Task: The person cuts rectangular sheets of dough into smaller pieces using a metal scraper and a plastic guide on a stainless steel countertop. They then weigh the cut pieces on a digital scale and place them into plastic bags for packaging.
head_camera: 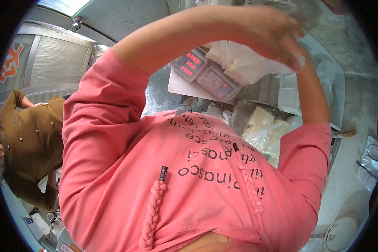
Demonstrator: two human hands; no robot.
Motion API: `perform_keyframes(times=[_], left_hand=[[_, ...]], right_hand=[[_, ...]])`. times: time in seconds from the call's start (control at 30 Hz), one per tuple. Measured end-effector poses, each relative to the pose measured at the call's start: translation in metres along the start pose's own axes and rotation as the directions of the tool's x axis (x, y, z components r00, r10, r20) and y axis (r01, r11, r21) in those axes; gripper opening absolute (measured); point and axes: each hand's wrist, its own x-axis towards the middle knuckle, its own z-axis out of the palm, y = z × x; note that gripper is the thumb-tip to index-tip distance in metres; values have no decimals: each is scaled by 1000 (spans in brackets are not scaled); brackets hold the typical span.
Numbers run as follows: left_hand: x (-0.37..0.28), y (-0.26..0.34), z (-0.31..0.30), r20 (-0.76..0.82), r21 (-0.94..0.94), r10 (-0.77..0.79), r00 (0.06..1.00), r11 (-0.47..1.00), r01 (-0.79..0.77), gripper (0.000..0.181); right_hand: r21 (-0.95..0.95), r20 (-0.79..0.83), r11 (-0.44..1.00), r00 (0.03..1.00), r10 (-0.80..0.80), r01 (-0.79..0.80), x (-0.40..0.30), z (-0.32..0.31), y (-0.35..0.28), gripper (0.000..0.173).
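My left arm reaches across the top of the view, and my left hand (271, 30) is blurred by motion. Its thumb pinches the film of a translucent white plastic bag (250, 64) with pale contents. Beyond it my right hand (291, 44) meets the left one; its fingers are mostly hidden, so I cannot tell whether it grips the bag too. The bag lies against a digital weighing scale (219, 82) with a keypad and a lit red display (190, 64). Below the hands, another clear plastic bag (264, 129) holds pale, flat pieces.
A white plastic tray (289, 91) stands beside my right forearm. A broom head (346, 134) is past my right elbow. At far left stands another person in a brown top (34, 135). A metal door knob (77, 23) is at upper left. Cables (368, 167) lie at far right.
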Motion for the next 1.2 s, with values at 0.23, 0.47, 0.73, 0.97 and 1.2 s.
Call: perform_keyframes(times=[0.23, 0.47, 0.73, 0.97, 1.2], left_hand=[[1, -6, 10, 268, 22, -124, 955, 992, 123, 23], [-6, 4, 0, 208, -13, -19, 978, 1000, 22, 19], [-4, 5, -2, 190, -4, 29, 981, 1000, -29, 23], [-7, 1, -2, 108, -157, -47, 993, 986, 64, 31], [6, -45, -12, -101, -608, -433, 896, 740, 289, 56]], right_hand=[[-180, 39, 983, 998, 53, -45, 22, 17, 41, 32], [-263, 78, 963, 994, 76, -53, 41, 15, 59, 33], [-324, 98, 944, 990, 103, -66, 50, 13, 69, 35], [-367, 25, 929, 997, 70, -56, 47, 15, 82, 33], [-324, -223, 942, 961, -162, 84, 1, -67, -40, 18]])
